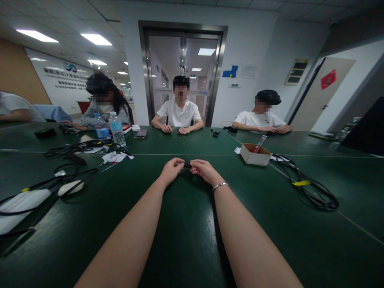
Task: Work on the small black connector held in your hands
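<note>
Work is shared by both hands: one small black piece (187, 164) is held between them, pinched at its left end by the fingertips of the left hand (171, 171) and at its right end by the right hand (205, 170). The hands are near each other, with the piece as a bridge. Whether it is lifted from the green table (186, 212) or rested upon it cannot be told, and its details are too small to be read. By judgement, a step of two-handed handling is in progress; for the next move, a steady grip on both ends would be needed, with fine finger motion and little arm motion. On the right wrist a bracelet (220, 186) is worn. Farther to the right, an open box (255, 157) is placed, and beyond it a coiled cable (318, 198) is laid. On the left side, white papers (113, 157) and two bottles (116, 130) are seen. Across the table, a co-worker (180, 114) is seated, both forearms being rested upon it.
</note>
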Motion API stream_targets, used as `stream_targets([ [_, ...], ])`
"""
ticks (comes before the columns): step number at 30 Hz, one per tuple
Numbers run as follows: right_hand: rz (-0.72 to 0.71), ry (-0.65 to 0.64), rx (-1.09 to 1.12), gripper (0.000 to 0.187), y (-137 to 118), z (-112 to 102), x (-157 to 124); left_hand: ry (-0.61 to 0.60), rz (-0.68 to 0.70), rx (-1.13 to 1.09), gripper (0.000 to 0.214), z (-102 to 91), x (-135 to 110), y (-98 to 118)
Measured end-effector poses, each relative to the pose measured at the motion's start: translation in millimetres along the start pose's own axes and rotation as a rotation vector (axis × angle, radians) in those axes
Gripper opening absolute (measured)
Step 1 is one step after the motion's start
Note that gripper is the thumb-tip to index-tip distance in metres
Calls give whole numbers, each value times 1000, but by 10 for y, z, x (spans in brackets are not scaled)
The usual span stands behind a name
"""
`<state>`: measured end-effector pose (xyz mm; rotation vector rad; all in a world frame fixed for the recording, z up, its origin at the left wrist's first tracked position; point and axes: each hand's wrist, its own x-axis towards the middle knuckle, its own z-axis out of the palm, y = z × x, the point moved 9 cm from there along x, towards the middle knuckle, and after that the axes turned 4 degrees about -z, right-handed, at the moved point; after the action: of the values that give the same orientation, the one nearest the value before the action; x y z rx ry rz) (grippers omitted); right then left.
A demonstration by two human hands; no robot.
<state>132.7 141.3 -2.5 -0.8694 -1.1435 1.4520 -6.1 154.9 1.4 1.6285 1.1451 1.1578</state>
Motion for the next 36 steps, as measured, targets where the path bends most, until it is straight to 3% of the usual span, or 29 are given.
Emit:
stream_targets([
  [8, -45, -59, -71, 34, -15, 10, 9, -23, -41, -13, 22, 12, 40, -84],
  [18, 48, -38, -136, 11, 50, 54, 39, 73, -44, -14, 18, -69, 35, -53],
  [22, -19, -54, -89, 37, -19, 79, 32, 76, -59, -22, 16, -69, 29, -49],
  [25, 31, -52, -193, 20, 32, 91, 45, 68, -54, -22, 17, -59, 23, -35],
  [29, 13, -30, -326, 10, 15, 84, 54, 75, -59, -25, 17, -72, 32, -67],
  [30, -5, -29, -301, 14, -7, 82, 47, 75, -57, -27, 18, -77, 35, -78],
  [33, -27, -47, -184, 48, -48, 83, 22, 69, -51, -25, 18, -81, 44, -99],
  [34, -18, -47, -167, 49, -46, 81, 20, 67, -48, -23, 18, -79, 44, -98],
  [36, 34, -46, -184, 33, -6, 88, 25, 66, -49, -19, 17, -71, 41, -87],
])
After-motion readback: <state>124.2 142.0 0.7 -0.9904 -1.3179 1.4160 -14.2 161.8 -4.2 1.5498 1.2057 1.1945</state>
